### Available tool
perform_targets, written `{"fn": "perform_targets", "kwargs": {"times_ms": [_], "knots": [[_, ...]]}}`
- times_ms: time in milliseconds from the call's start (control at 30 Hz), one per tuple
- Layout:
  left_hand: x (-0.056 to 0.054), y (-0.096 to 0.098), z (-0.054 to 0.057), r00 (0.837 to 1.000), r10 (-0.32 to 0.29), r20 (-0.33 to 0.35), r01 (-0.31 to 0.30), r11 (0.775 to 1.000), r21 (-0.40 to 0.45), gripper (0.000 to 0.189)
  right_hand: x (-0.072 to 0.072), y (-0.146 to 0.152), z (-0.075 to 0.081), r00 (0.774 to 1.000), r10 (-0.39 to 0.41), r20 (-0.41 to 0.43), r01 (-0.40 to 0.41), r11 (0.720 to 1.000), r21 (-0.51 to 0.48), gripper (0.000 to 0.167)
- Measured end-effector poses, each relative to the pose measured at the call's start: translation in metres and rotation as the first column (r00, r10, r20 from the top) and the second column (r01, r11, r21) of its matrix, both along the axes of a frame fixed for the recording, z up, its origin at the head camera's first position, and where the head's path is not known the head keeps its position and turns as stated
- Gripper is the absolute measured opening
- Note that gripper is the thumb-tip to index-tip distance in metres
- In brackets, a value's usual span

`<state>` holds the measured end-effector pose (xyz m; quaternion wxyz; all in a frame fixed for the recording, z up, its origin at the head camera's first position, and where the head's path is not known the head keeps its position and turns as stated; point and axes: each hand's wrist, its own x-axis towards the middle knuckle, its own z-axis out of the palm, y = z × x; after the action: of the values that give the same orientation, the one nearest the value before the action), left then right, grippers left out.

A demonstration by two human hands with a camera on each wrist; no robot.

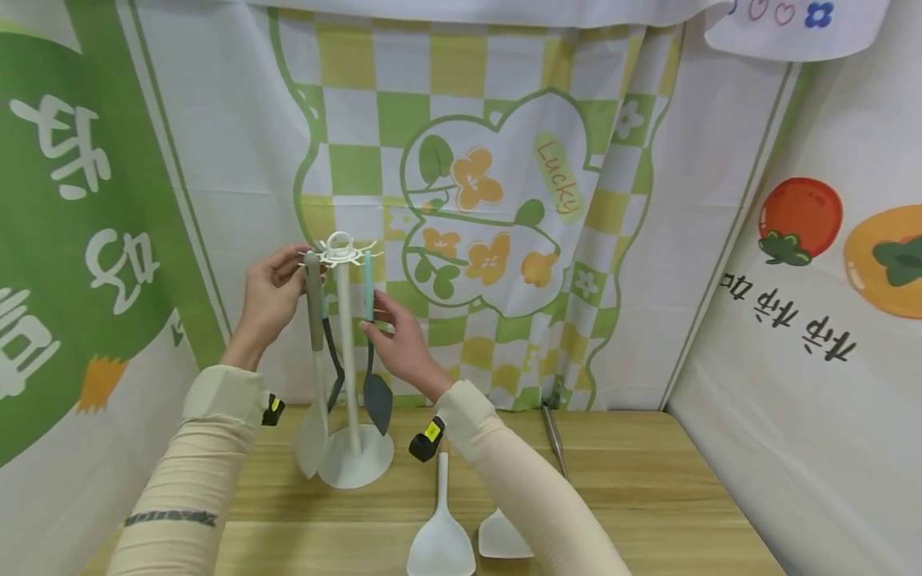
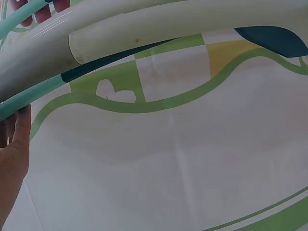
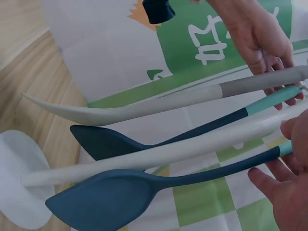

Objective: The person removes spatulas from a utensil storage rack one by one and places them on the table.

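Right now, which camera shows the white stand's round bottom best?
The head view: the round base shows almost whole on the wooden table. The right wrist view shows it too, but the picture's left edge cuts it off. The left wrist view doesn't show it.

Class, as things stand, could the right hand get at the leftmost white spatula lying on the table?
Probably, once it lets go: the right hand pinches a teal-handled spatula, but the white spatula lies on the table with its visible blade uncovered.
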<state>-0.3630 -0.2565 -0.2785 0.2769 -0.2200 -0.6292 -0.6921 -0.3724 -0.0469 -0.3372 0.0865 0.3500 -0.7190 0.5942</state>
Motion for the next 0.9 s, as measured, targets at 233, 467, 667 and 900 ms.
{"fn": "perform_targets", "kwargs": {"times_ms": [233, 467, 667, 900], "knots": [[0.0006, 0.0030, 0.0010, 1.000, 0.021, 0.012, -0.020, 0.999, -0.026, 0.024, 0.0007, -0.0055, 0.0005, 0.995, -0.086, -0.059, 0.083, 0.996, -0.045, 0.055], [0.0029, 0.0021, -0.0015, 1.000, -0.001, 0.005, 0.001, 1.000, -0.013, 0.026, 0.0039, -0.0060, 0.0026, 0.985, -0.123, -0.123, 0.115, 0.991, -0.072, 0.059], [0.0034, 0.0025, -0.0009, 1.000, 0.025, -0.007, -0.025, 1.000, -0.015, 0.027, 0.0058, -0.0044, 0.0076, 0.988, -0.074, -0.133, 0.055, 0.989, -0.138, 0.062], [0.0032, 0.0011, -0.0039, 1.000, 0.011, -0.009, -0.011, 1.000, -0.002, 0.022, 0.0068, -0.0003, 0.0091, 0.989, -0.071, -0.132, 0.052, 0.988, -0.142, 0.064]]}}
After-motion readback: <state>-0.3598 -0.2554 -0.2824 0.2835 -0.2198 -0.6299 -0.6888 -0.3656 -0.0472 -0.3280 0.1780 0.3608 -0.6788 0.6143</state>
